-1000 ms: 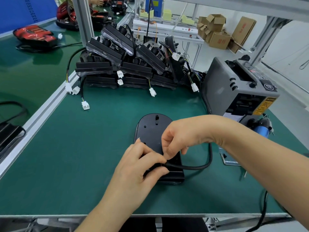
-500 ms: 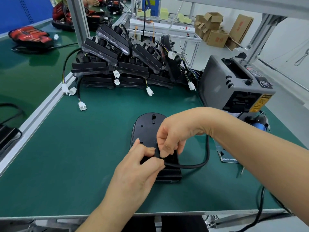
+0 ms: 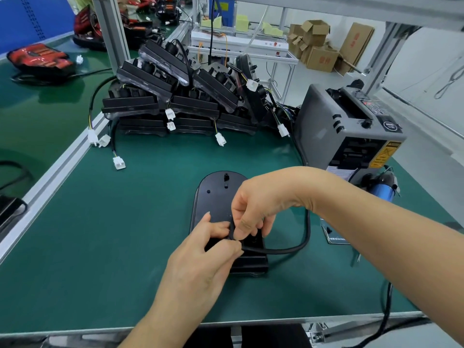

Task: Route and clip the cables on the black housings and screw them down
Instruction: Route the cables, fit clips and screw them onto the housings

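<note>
Housing: the black housing (image 3: 221, 194) lies flat at the centre of the frame on the green worktop (image 3: 105, 237), its rounded end toward the top.
Cable: a black cable (image 3: 296, 244) loops out to the right of the housing and bends back to its middle, where both hands meet.
Left hand: the left hand (image 3: 200, 262) pinches the cable against the housing.
Right hand: the right hand (image 3: 256, 204) grips the cable bend from above, thumb pressing down.
Step well done: likely seating the cable in its clip (hidden under the fingers); hold the slack steady and press straight down, no kink.
Materials: matte moulded plastic shell, smooth rubbery sheath, felt-like mat.
Background: stacked housings (image 3: 175, 96) with white connectors at upper centre.
</note>
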Demonstrator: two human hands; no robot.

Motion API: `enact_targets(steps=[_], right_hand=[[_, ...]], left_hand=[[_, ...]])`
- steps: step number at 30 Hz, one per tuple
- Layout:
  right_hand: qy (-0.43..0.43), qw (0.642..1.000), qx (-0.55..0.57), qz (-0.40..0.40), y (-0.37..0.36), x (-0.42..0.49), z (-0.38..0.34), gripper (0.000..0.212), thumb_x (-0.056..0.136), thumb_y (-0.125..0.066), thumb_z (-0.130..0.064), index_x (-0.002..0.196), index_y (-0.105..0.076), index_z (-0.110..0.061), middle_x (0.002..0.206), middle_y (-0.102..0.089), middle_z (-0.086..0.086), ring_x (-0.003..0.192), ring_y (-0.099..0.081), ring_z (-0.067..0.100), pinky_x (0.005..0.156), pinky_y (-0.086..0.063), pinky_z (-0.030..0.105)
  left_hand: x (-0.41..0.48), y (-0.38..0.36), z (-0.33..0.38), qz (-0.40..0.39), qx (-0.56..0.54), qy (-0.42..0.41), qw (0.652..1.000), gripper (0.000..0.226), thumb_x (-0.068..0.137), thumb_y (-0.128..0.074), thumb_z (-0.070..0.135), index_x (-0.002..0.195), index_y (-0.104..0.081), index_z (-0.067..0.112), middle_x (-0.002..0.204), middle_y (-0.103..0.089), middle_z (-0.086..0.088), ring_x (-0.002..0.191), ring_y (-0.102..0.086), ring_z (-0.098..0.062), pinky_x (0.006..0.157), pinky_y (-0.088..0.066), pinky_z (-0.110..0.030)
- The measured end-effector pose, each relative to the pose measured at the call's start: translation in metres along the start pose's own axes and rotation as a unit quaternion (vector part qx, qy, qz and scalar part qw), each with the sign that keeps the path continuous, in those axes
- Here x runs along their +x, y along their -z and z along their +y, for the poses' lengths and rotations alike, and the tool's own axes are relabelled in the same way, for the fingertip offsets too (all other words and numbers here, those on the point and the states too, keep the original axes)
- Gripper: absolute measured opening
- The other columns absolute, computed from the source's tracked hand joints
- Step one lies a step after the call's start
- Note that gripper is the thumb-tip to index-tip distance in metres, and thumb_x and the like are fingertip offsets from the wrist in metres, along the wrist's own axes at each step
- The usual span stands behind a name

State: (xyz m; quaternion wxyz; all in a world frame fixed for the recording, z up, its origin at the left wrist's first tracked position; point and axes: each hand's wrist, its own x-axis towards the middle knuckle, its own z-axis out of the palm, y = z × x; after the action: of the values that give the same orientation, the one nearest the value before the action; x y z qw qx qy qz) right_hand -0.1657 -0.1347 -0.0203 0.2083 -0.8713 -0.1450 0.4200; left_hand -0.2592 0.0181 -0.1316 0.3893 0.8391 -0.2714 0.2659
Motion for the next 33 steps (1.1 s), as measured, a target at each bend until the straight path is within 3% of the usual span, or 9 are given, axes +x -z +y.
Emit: enact_targets(steps=[4,9,14,20,25,28,30,33], right_hand=[[-0.009,0.999,-0.036,0.017,-0.001,0.001,-0.003,0.02,0.081,-0.075,-0.028,0.076,-0.061,-0.014,0.069,-0.063,0.0,0.061,-0.058,0.008,0.056,-0.055,0.018],[0.008,1.0,-0.008,0.012,-0.002,-0.001,0.003,0.018,0.083,-0.072,-0.026,0.076,-0.062,-0.014,0.071,-0.063,0.0,0.069,-0.058,0.01,0.061,-0.056,0.02],[0.031,0.998,0.046,0.017,-0.004,-0.005,0.014,0.014,0.084,-0.071,-0.024,0.079,-0.064,-0.013,0.07,-0.063,0.0,0.07,-0.057,0.009,0.069,-0.058,0.024],[0.028,0.999,0.039,0.018,-0.005,-0.005,0.01,0.013,0.084,-0.072,-0.022,0.079,-0.064,-0.012,0.07,-0.063,0.0,0.072,-0.057,0.012,0.064,-0.056,0.022],[0.03,0.997,0.063,0.042,-0.008,-0.013,0.011,0.017,0.087,-0.068,-0.027,0.086,-0.066,-0.011,0.074,-0.063,0.001,0.074,-0.056,0.011,0.065,-0.056,0.022],[0.013,0.99,0.075,0.121,-0.007,-0.029,0.019,0.018,0.088,-0.065,-0.031,0.08,-0.065,-0.015,0.074,-0.063,0.0,0.067,-0.057,0.009,0.063,-0.057,0.022],[-0.024,0.972,0.056,0.228,-0.001,-0.047,0.037,0.021,0.089,-0.063,-0.034,0.076,-0.062,-0.017,0.072,-0.062,0.0,0.056,-0.058,0.006,0.054,-0.054,0.02],[-0.177,0.911,-0.05,0.368,0.018,-0.081,0.087,0.024,0.091,-0.055,-0.032,0.081,-0.063,-0.012,0.078,-0.066,0.009,0.059,-0.064,0.017,0.063,-0.057,0.032]], left_hand=[[0.001,0.0,0.001,-0.001,-0.01,0.006,1.0,0.009,0.085,-0.065,0.015,0.091,-0.06,0.019,0.095,-0.051,0.003,0.096,-0.059,-0.013,0.108,-0.038,-0.031],[0.003,0.004,0.003,-0.012,-0.012,0.009,1.0,0.006,0.088,-0.054,0.026,0.091,-0.057,0.023,0.094,-0.049,0.007,0.093,-0.059,-0.017,0.102,-0.04,-0.019],[0.004,0.006,0.003,-0.012,-0.014,0.009,1.0,0.007,0.088,-0.055,0.027,0.091,-0.059,0.022,0.091,-0.056,0.0,0.095,-0.06,-0.018,0.098,-0.042,-0.017],[0.004,0.007,0.005,-0.012,-0.008,0.017,1.0,0.021,0.087,-0.055,0.027,0.084,-0.069,0.012,0.09,-0.059,-0.003,0.098,-0.059,-0.017,0.091,-0.044,-0.018],[0.005,0.006,0.007,-0.009,-0.001,0.012,1.0,0.027,0.086,-0.054,0.026,0.081,-0.071,0.006,0.086,-0.059,-0.004,0.094,-0.056,-0.015,0.096,-0.042,-0.019],[0.004,0.006,0.006,-0.015,0.002,0.024,1.0,0.016,0.083,-0.064,0.02,0.08,-0.071,0.006,0.086,-0.059,-0.004,0.095,-0.056,-0.013,0.096,-0.041,-0.015],[0.003,0.006,0.007,-0.016,0.0,0.031,0.999,0.011,0.079,-0.065,0.015,0.08,-0.071,0.006,0.086,-0.058,-0.003,0.095,-0.056,-0.012,0.097,-0.04,-0.014],[0.004,0.007,0.007,-0.021,0.001,0.027,0.999,0.011,0.081,-0.064,0.016,0.08,-0.07,0.007,0.086,-0.057,-0.002,0.093,-0.056,-0.011,0.098,-0.041,-0.018]])
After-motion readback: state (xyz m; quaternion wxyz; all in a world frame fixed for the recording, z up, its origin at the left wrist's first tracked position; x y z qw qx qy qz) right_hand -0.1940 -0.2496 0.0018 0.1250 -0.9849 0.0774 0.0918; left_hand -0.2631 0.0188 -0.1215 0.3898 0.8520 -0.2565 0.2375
